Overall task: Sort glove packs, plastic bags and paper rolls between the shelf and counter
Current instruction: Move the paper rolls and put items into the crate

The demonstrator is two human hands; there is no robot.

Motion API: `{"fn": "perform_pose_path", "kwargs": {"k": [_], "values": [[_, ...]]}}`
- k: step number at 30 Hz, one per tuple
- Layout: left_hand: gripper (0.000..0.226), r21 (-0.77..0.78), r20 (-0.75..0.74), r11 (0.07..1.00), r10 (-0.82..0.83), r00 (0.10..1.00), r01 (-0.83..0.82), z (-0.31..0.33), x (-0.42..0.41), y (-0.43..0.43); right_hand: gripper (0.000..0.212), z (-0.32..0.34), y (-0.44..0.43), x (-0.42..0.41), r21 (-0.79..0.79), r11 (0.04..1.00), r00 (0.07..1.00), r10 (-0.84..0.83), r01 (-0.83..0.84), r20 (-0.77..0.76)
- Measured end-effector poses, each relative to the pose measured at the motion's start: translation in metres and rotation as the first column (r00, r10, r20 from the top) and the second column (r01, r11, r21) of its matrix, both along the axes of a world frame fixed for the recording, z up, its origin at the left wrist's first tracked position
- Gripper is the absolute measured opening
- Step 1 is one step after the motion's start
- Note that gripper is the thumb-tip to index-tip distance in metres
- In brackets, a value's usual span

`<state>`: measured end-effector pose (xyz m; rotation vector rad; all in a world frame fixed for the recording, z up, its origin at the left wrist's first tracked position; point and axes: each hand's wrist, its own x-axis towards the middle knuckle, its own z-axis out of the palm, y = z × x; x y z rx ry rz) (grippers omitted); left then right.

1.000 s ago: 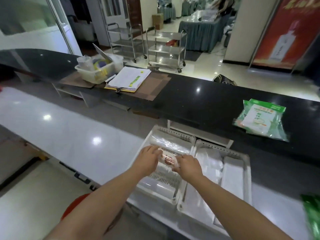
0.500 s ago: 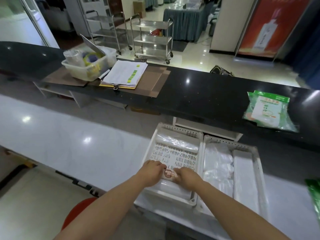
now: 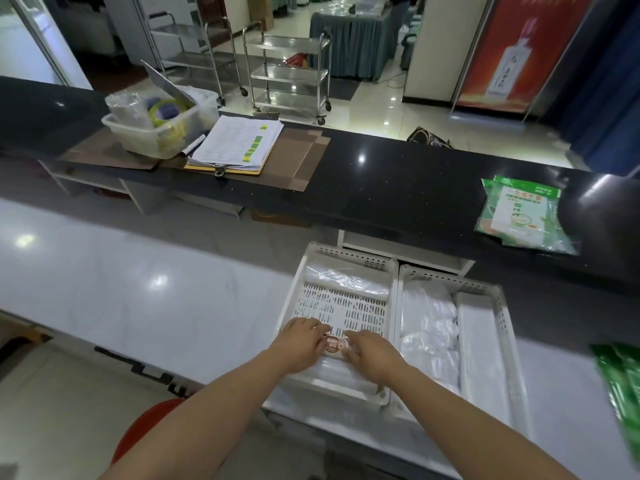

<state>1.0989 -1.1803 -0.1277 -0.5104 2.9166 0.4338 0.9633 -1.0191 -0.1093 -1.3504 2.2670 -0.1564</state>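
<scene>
Two trays (image 3: 393, 271) side by side on the lower counter (image 3: 138, 289) — glove packs (image 3: 519, 213) behind, on the upper counter (image 3: 381, 188).

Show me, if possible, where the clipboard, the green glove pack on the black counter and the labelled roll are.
clipboard (image 3: 239, 143): head view, on the top sheet of paper.
glove pack (image 3: 519, 213): head view, on its white middle panel.
roll (image 3: 333, 344): head view, on its round brown label.

Ahead on my left a clear plastic tub (image 3: 152, 133) sat just beside a clipboard (image 3: 235, 145) of printed pages with green tabs, both resting on brown cardboard sheets (image 3: 294, 161). Beyond them stood two steel trolleys (image 3: 289, 74), a red poster (image 3: 519, 50) farther right. A red stool (image 3: 149, 431) showed low down.
</scene>
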Motion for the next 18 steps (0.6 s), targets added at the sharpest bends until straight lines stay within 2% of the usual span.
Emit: {"fn": "perform_pose_path", "kwargs": {"k": [5,10,18], "values": [[0.045,0.017,0.003,1.000,0.010,1.000,-0.010,0.002,-0.005,-0.001,0.044,0.002,-0.003,-0.003,0.004,1.000,1.000,-0.030,0.030,0.006],[0.045,0.038,-0.003,0.999,0.028,1.000,-0.028,0.005,-0.021,0.002,0.050,0.006,0.005,-0.010,-0.014,0.993,0.993,-0.113,0.113,0.043],[0.043,0.061,-0.096,0.998,-0.017,0.995,0.023,0.026,-0.076,0.045,0.047,0.028,0.058,-0.041,-0.177,0.948,0.963,-0.269,0.263,-0.007]]}}
